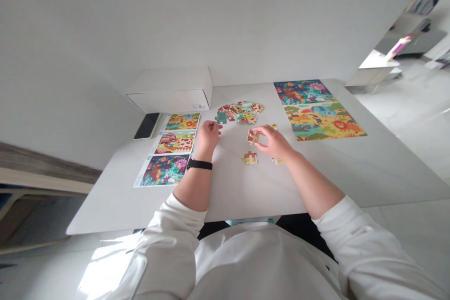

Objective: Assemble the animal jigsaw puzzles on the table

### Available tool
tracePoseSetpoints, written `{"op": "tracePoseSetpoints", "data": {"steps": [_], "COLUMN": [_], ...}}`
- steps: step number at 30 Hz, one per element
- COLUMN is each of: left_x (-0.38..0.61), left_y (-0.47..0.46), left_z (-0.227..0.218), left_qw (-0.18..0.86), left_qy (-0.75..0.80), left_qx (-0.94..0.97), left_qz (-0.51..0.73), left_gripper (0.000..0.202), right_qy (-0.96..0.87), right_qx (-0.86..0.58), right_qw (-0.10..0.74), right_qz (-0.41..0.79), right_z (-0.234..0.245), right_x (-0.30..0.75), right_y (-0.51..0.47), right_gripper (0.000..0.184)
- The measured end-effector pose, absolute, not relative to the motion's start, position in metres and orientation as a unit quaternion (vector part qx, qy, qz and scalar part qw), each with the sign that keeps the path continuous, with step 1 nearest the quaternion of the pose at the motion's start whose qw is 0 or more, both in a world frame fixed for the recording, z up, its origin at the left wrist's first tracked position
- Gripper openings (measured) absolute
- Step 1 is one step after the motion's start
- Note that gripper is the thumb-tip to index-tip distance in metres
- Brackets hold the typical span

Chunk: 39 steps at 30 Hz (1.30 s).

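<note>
Between the thumb and fingers of my right hand (271,142) is a brown and white puzzle piece (251,137), above the middle of the table. My left hand (210,134) has its fingers curled at the lower edge of a teal puzzle piece (221,117), seemingly pinching it. Just behind that hand lies a heap of loose puzzle pieces (242,111). A brown, white and yellow-green puzzle piece (250,158) rests on the table in front of my right hand. Other pieces lie partly hidden behind and beneath that hand.
Left of the heap is a sheet with three printed pictures (176,143), beside a dark phone (147,125). A white box (168,91) stands against the wall. Two joined picture panels (319,110) lie on the right of the white table (228,187).
</note>
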<state>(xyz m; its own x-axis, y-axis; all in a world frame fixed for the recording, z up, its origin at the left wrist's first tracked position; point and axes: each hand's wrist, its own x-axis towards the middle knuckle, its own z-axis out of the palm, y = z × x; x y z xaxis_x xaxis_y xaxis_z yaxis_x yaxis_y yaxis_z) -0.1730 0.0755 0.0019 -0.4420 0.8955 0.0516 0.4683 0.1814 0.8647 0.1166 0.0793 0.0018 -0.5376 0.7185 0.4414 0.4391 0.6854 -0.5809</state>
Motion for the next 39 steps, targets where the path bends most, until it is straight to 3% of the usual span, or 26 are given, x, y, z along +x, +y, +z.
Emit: {"op": "tracePoseSetpoints", "data": {"steps": [3,9,15,20,28,39], "left_x": [-0.173,-0.161,-0.149,-0.135,-0.102,-0.108], "left_y": [0.075,0.065,0.052,0.043,0.030,0.034], "left_z": [0.000,0.001,0.008,0.017,0.026,0.025], "left_qw": [0.179,0.098,0.094,0.166,0.478,0.482], "left_qy": [0.744,0.685,0.678,0.669,0.552,0.577], "left_qx": [0.499,0.662,0.682,0.684,0.593,0.499], "left_qz": [0.407,0.288,0.257,0.237,0.338,0.431], "left_gripper": [0.022,0.042,0.033,0.022,0.030,0.025], "right_qy": [-0.851,-0.842,-0.833,-0.831,-0.823,-0.791], "right_qx": [-0.344,-0.372,-0.392,-0.405,-0.390,-0.376], "right_qw": [0.343,0.340,0.340,0.335,0.360,0.401], "right_qz": [0.198,0.193,0.193,0.186,0.203,0.269], "right_z": [0.003,0.008,0.010,0.011,0.014,0.007], "right_x": [0.119,0.123,0.124,0.124,0.117,0.118], "right_y": [0.080,0.080,0.079,0.079,0.071,0.075], "right_gripper": [0.049,0.050,0.051,0.052,0.053,0.042]}}
